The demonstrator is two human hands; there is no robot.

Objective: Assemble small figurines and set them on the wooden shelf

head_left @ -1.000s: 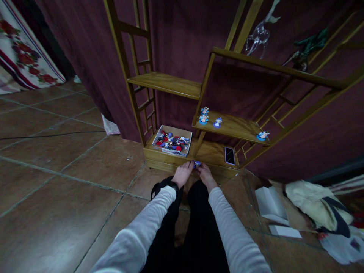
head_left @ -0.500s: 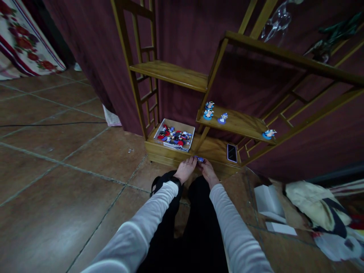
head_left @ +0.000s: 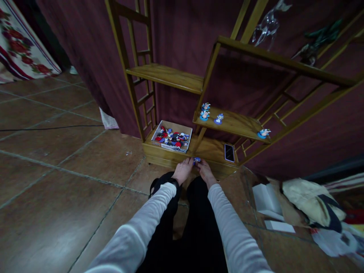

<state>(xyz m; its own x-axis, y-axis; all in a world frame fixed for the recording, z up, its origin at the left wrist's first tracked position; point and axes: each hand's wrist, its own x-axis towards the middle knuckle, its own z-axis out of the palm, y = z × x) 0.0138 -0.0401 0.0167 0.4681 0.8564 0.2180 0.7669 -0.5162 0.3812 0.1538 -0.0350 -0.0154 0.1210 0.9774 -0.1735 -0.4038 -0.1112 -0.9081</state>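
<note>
Between my fingertips is a small purple-and-white figurine [head_left: 196, 160], held in front of the low wooden shelf's edge. My left hand [head_left: 183, 170] is closed on its left side, and my right hand [head_left: 205, 170] pinches it from the right. The fingers partly cover it, so its details are hard to make out. Just beyond my left hand, a shallow cardboard box [head_left: 174, 148] holds many red, purple and white figurines. On the raised shelf [head_left: 239, 124] stand a purple figurine [head_left: 218, 119] and several blue-based ones, one of them a blue figurine [head_left: 264, 133] at the right end.
A phone [head_left: 229, 152] lies on the low shelf to the right. Higher up are a clear glass animal [head_left: 267, 26] and a dark green ornament [head_left: 318, 41]. White packaging [head_left: 267, 201], a cream cloth bag [head_left: 311, 203] and a plastic bag [head_left: 335, 240] lie on the floor at right.
The view has shifted slightly, so the shelf and its objects appear a little further left. Both hands still hold the small figurine, which now looks turned a little.
</note>
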